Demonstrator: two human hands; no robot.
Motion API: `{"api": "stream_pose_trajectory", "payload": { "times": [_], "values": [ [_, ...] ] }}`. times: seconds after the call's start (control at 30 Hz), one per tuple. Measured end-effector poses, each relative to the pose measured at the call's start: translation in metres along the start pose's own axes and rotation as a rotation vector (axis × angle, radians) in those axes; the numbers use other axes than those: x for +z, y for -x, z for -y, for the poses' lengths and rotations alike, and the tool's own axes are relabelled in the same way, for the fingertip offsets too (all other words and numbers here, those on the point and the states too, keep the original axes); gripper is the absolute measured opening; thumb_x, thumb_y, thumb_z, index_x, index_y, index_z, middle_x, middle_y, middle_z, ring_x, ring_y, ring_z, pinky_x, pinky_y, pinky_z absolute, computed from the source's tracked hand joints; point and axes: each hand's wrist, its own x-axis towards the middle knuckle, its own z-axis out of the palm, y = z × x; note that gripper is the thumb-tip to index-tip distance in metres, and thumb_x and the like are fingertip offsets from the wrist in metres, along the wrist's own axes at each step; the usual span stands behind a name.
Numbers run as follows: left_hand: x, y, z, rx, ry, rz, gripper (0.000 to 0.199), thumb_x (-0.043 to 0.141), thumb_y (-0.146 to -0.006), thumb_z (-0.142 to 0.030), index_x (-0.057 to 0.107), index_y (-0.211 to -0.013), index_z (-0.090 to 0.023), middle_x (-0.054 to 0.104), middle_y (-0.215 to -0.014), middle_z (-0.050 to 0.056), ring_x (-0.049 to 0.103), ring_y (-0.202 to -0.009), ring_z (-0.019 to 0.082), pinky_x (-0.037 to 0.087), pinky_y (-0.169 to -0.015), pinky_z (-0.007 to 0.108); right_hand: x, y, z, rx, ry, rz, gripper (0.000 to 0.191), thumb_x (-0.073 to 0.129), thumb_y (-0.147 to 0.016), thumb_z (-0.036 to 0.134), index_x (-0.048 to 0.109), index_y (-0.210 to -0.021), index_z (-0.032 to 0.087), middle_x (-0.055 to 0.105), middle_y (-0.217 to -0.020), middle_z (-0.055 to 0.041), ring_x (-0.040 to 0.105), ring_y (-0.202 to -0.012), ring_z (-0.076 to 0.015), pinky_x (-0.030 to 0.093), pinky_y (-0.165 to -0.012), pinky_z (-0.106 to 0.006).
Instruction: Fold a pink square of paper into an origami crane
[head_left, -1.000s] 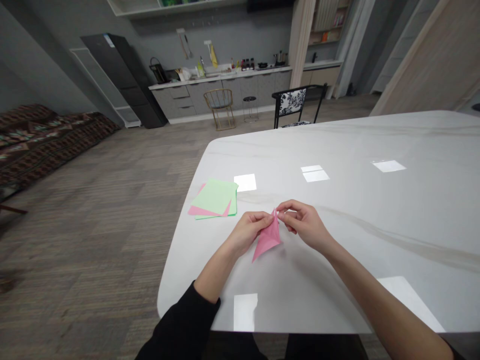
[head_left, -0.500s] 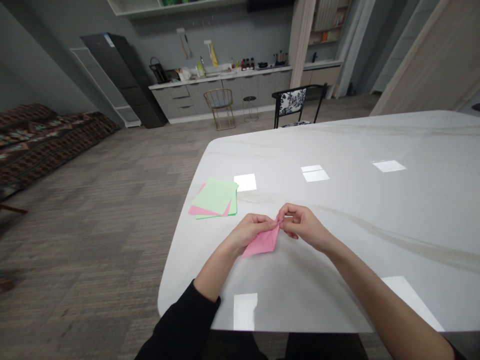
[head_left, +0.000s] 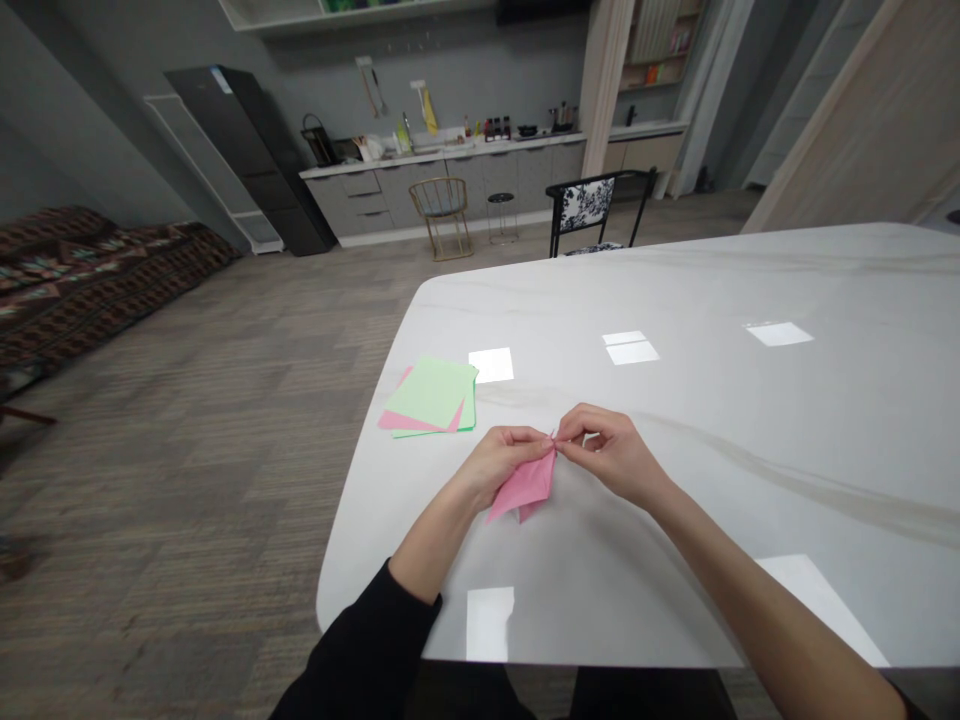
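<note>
The left hand (head_left: 499, 465) is closed on the upper edge of a folded pink paper (head_left: 523, 487), while the right hand (head_left: 609, 450) pinches the paper's narrow tip between its fingertips (head_left: 574, 427). The paper sits between the two hands, just above the counter as far as can be told, with its pointed end aimed toward the near side and a small flap showing underneath. The layers look thin, so a hard pull from the right hand could crease or tear the tip. If either grip slackens, the layers could slide apart and spoil the crease. To the left and slightly farther away, a loose stack of green and pink sheets (head_left: 429, 396) lies on the glossy counter (head_left: 675, 300). A careless sweep of the left wrist or black sleeve (head_left: 360, 640) could push those sheets out of place.
</note>
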Motion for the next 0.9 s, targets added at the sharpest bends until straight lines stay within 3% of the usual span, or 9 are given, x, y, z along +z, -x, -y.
{"api": "stream_pose_trajectory", "payload": {
  "times": [0.27,0.57,0.9],
  "values": [
    [-0.002,-0.003,-0.001,0.020,-0.038,-0.055,0.034,0.086,-0.057,-0.034,0.074,-0.075,-0.009,0.066,-0.066,0.003,0.054,-0.059,0.009,0.038,-0.059,0.022,0.002,0.001,-0.003,-0.150,0.090,-0.040,0.011,0.062,-0.084,0.020,0.067,-0.074,0.019,0.067,-0.082,-0.0048,0.059,-0.065,-0.0138,0.044,-0.051,-0.026],
    [-0.003,-0.006,0.002,-0.010,0.178,0.044,0.022,0.082,-0.065,-0.028,0.072,-0.073,-0.010,0.063,-0.061,0.002,0.052,-0.055,0.008,0.038,-0.057,0.021,0.005,0.003,-0.006,-0.276,0.149,-0.068,0.012,0.060,-0.086,0.019,0.072,-0.087,0.021,0.071,-0.093,-0.0066,0.065,-0.076,-0.0166,0.051,-0.054,-0.026],
    [0.007,-0.006,0.005,0.310,0.045,-0.064,0.024,0.080,-0.069,-0.030,0.071,-0.082,-0.013,0.069,-0.078,0.004,0.060,-0.071,0.011,0.043,-0.069,0.022,0.013,0.005,0.001,-0.075,0.060,-0.184,0.009,0.062,-0.085,0.023,0.066,-0.093,0.020,0.065,-0.091,-0.0050,0.061,-0.066,-0.0139,0.053,-0.050,-0.025]
  ]
}}
